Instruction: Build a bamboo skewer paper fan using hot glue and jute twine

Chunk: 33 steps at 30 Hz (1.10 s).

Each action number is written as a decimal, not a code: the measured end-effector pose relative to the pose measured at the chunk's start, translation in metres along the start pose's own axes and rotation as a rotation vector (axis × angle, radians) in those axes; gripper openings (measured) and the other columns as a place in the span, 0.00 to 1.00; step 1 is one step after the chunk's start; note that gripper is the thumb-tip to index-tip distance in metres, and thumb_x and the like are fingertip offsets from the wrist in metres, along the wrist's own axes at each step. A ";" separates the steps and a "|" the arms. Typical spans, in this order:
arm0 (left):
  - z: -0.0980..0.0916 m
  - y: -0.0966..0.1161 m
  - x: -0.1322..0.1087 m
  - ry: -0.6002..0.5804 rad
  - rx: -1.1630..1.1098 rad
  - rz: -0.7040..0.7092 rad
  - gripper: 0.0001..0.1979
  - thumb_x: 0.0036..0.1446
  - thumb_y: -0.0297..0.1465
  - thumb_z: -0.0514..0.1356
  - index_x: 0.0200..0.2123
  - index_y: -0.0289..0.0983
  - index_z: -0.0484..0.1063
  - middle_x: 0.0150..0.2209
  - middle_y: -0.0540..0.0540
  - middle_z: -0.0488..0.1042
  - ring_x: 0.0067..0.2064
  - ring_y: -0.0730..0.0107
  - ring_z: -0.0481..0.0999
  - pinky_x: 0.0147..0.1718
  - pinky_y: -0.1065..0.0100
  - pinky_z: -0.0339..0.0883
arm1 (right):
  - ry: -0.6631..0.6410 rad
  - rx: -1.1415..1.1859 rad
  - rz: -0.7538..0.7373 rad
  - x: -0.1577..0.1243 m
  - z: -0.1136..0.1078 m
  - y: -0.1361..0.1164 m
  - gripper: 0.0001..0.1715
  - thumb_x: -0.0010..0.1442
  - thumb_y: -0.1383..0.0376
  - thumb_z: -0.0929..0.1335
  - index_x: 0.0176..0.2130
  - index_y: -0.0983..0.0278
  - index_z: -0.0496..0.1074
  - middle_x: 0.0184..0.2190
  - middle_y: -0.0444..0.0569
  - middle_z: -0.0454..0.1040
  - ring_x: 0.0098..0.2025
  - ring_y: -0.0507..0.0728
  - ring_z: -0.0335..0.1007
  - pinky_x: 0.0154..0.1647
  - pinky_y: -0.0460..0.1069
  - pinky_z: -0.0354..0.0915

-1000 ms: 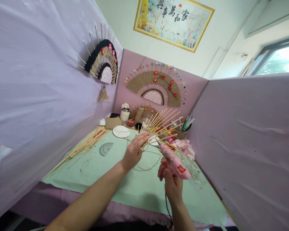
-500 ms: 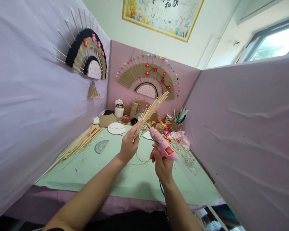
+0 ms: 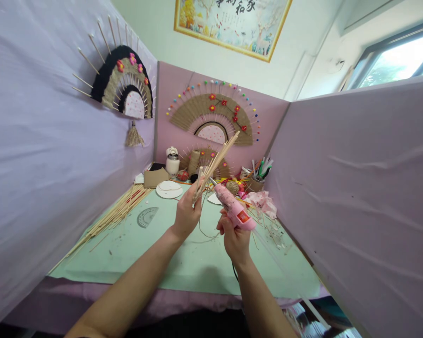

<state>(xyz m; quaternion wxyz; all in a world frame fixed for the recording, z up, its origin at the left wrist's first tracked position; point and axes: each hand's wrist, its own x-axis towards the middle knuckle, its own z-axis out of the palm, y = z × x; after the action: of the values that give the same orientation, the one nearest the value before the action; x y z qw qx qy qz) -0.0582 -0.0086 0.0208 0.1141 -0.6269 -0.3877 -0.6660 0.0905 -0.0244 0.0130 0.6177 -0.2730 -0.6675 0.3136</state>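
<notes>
In the head view my left hand (image 3: pixel 187 213) is closed around the lower end of a bundle of thin wooden sticks (image 3: pixel 219 159), which slants up to the right. My right hand (image 3: pixel 235 239) grips a pink hot glue gun (image 3: pixel 232 206), its metal nozzle pointing up and left at the sticks just above my left fingers. Whether the tip touches them I cannot tell. A thin string (image 3: pixel 202 230) hangs from near the bundle and curves over the table. Behind the sticks lies a ball of twine (image 3: pixel 232 188).
Loose sticks (image 3: pixel 109 216) line the table's left side, with a protractor (image 3: pixel 147 217) and a white disc (image 3: pixel 169 189) nearby. At the back stands a white bottle (image 3: pixel 172 163). A tool holder (image 3: pixel 256 184) and crumpled pink material (image 3: pixel 263 203) are at right. Decorated fans (image 3: pixel 190 110) hang on the partitions.
The bundle has turned slightly in my left hand, its sticks looking more closely lined up. The glue gun stays beside it. The whole view has shifted a little.
</notes>
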 end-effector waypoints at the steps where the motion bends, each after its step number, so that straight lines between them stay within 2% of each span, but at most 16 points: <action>1: 0.000 0.000 0.000 0.003 0.000 0.004 0.23 0.62 0.26 0.52 0.61 0.40 0.58 0.59 0.40 0.67 0.59 0.64 0.67 0.57 0.60 0.63 | 0.002 -0.002 -0.001 0.000 0.000 0.000 0.14 0.60 0.55 0.64 0.38 0.63 0.66 0.23 0.42 0.64 0.23 0.51 0.63 0.22 0.47 0.63; 19: 0.001 0.000 0.000 0.014 0.032 0.016 0.23 0.62 0.26 0.52 0.60 0.40 0.59 0.57 0.40 0.69 0.58 0.64 0.68 0.56 0.62 0.64 | 0.009 0.011 0.006 0.001 0.002 0.003 0.14 0.60 0.55 0.65 0.39 0.63 0.66 0.23 0.42 0.63 0.22 0.51 0.62 0.19 0.46 0.61; 33: 0.000 -0.001 0.000 0.003 0.031 0.016 0.24 0.62 0.25 0.52 0.61 0.41 0.58 0.58 0.41 0.68 0.59 0.64 0.67 0.57 0.62 0.64 | -0.044 -0.078 -0.067 0.004 0.001 -0.006 0.13 0.63 0.55 0.61 0.34 0.62 0.66 0.23 0.43 0.62 0.23 0.51 0.61 0.21 0.47 0.62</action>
<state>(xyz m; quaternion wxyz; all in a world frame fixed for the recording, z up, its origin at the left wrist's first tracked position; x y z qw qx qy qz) -0.0583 -0.0079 0.0206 0.1297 -0.6273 -0.3926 -0.6600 0.0891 -0.0255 0.0196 0.6019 -0.2675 -0.7014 0.2725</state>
